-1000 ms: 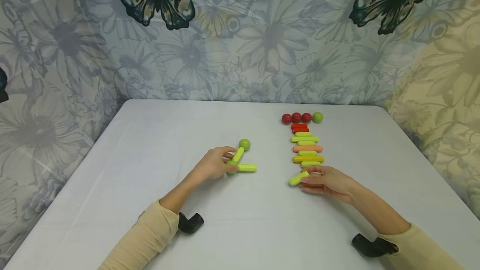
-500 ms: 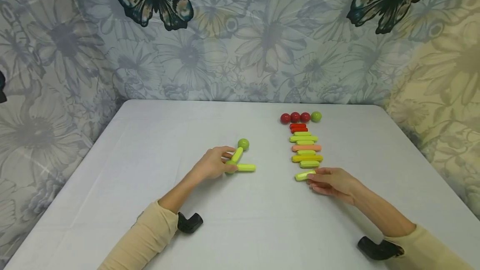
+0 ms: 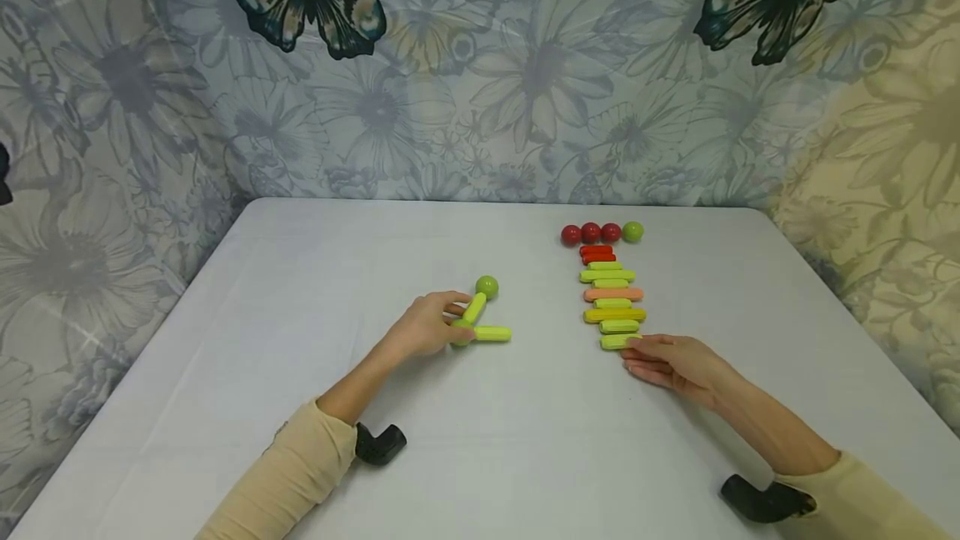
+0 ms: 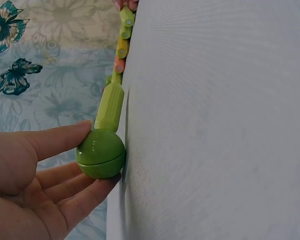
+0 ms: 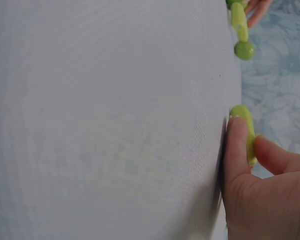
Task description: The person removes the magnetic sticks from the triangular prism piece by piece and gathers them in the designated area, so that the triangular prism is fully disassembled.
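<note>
My left hand (image 3: pixel 426 327) holds a green ball (image 4: pixel 101 154) between thumb and fingers at the table's left middle. Two light green rods join this ball: one rod (image 3: pixel 492 333) points right, the other (image 3: pixel 476 307) slants away to a second green ball (image 3: pixel 487 287). Over on the right, my right hand (image 3: pixel 686 363) pinches the right end of a short light green rod (image 3: pixel 615 342). That rod lies crosswise at the near end of a column of rods, just below another short green rod (image 3: pixel 618 327). In the right wrist view, thumb and finger sit on either side of the rod (image 5: pixel 243 114).
Beyond the pinched rod run several crosswise rods, among them a yellow rod (image 3: pixel 614 316), an orange rod (image 3: pixel 613 295) and two red rods (image 3: pixel 597 254). Three red balls (image 3: pixel 591 232) and a green ball (image 3: pixel 633 232) line up behind them. A white cloth covers the table (image 3: pixel 480 440).
My right hand has swung the tilted short green rod level and moved it right and up to the column's near end. The left hand has stayed in place, holding the ball.
</note>
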Demonstrator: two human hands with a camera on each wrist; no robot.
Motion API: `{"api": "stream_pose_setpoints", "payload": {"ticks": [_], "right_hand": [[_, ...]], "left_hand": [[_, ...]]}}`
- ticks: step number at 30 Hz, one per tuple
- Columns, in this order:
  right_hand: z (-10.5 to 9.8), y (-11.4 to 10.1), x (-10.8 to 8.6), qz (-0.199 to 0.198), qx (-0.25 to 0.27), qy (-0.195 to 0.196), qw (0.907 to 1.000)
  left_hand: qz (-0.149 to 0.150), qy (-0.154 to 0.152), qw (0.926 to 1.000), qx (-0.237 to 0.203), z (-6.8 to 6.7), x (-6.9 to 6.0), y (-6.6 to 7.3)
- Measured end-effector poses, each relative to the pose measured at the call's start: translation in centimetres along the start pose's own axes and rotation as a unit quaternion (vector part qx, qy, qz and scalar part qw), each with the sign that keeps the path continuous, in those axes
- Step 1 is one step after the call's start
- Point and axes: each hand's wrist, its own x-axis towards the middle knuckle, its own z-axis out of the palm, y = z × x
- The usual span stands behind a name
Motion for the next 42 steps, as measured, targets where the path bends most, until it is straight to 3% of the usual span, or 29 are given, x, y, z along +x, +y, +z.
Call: {"api": "stream_pose_setpoints", "payload": {"ticks": [18, 23, 27, 32, 40, 42], "right_hand": [[0.8, -0.5, -0.9, -0.013, 0.011, 0.025, 0.9995], [0.9, -0.5, -1.2, -0.022, -0.026, 0.044, 0.9985], [0.9, -0.7, -1.7, -0.056, -0.062, 0.055, 0.9950], [1.3, -1.5, -1.6, -0.099, -0.129, 0.016, 0.9866], [2.6, -2.2, 0.5, -0.149, -0.227, -0.064, 0.9604], [2.9, -2.3, 1.2, -0.171, -0.251, -0.077, 0.9496]], "left_hand": [[0.000, 0.000, 1.0000, -0.005, 0.1, -0.1, -0.1], [0.002, -0.003, 1.0000, -0.005, 0.1, -0.2, -0.1], [0.007, -0.003, 1.0000, -0.002, 0.1, -0.1, 0.0], [0.010, -0.003, 0.9999, -0.002, 0.0, -0.1, 0.0], [0.015, 0.000, 0.9998, -0.008, 0.0, -0.2, -0.2], [0.016, 0.000, 0.9998, -0.009, 0.0, -0.2, -0.1]]}}
